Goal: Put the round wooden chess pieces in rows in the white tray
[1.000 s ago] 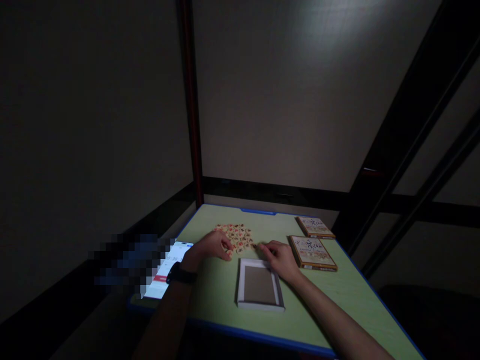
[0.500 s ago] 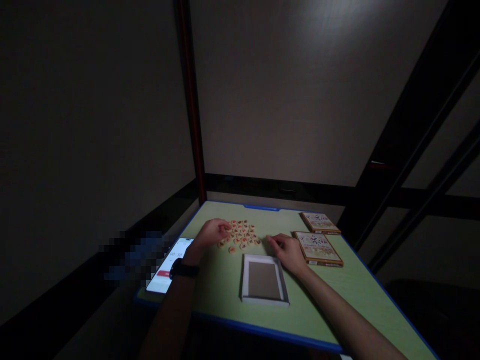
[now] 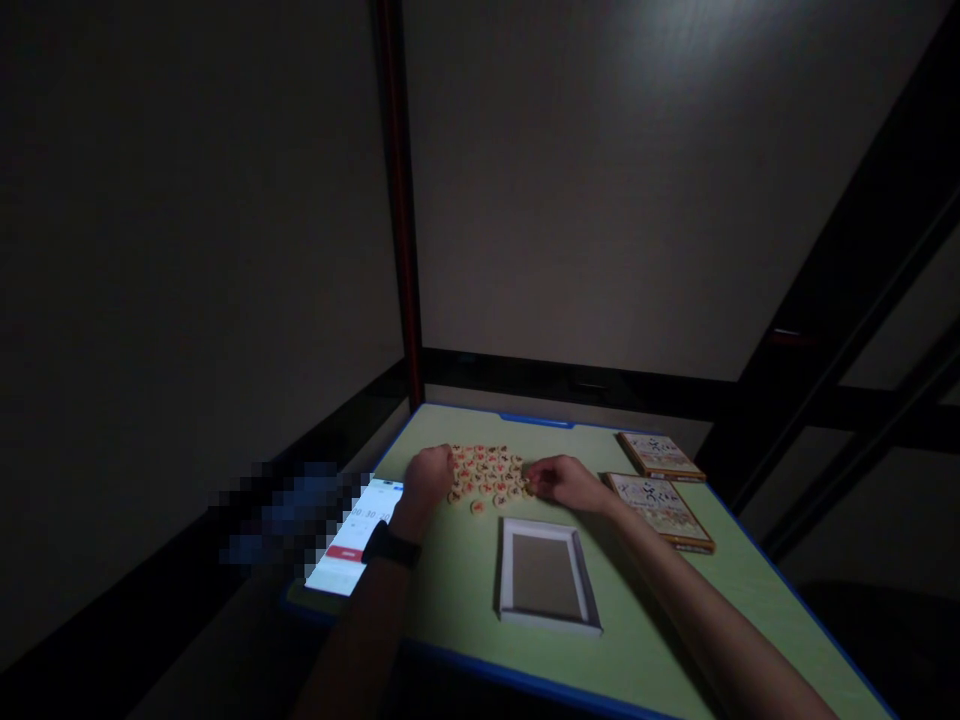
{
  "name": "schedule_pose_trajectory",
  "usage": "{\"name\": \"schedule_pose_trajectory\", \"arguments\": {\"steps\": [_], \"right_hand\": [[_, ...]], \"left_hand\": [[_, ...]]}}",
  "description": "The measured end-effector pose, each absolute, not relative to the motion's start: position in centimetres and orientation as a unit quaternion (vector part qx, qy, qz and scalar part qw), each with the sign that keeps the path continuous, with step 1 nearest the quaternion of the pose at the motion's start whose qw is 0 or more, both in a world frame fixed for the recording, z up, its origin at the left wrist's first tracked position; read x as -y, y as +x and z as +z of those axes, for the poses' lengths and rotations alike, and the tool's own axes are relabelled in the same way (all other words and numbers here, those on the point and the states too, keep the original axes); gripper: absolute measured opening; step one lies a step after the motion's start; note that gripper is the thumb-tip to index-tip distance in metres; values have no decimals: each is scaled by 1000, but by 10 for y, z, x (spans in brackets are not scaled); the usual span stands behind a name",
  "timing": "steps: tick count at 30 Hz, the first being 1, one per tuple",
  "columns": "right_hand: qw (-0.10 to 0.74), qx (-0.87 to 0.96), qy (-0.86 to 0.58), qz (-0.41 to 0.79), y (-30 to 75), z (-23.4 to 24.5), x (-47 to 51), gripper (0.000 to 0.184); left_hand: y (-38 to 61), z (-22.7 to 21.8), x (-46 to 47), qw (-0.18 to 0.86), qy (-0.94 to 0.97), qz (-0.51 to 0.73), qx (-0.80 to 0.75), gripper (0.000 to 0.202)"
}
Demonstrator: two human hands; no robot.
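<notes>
A cluster of several small round game pieces with red and black marks lies on a green table. My left hand rests curled at the left edge of the cluster, fingers closed against the pieces. At the cluster's right edge, my right hand has its fingertips pinched on a piece. An open white shallow box with a brown bottom lies just in front of the pieces, between my forearms. A dark watch is on my left wrist.
A lit phone lies at the table's left edge. Two flat printed boxes, one nearer and one farther, lie at the right. The table has a blue rim; a dark post and dark beams stand behind it. The room is dim.
Both hands have closed in on the cluster: the left drew back to its left edge, the right slid left to touch its right edge. The camera view shifted slightly.
</notes>
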State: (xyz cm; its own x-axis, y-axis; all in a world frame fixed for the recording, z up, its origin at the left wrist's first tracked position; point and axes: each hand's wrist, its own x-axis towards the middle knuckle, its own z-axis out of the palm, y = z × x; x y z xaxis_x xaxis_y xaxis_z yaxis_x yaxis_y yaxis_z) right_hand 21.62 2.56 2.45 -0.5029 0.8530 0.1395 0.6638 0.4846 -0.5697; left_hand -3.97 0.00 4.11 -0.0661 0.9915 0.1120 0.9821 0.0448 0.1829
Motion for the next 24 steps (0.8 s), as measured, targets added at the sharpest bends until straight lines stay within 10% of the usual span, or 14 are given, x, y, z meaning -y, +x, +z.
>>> {"name": "schedule_pose_trajectory", "arguments": {"steps": [24], "right_hand": [[49, 856, -513, 32, 167, 48, -76, 21]], "left_hand": [[-41, 53, 4, -24, 592, 174, -787, 36]]}}
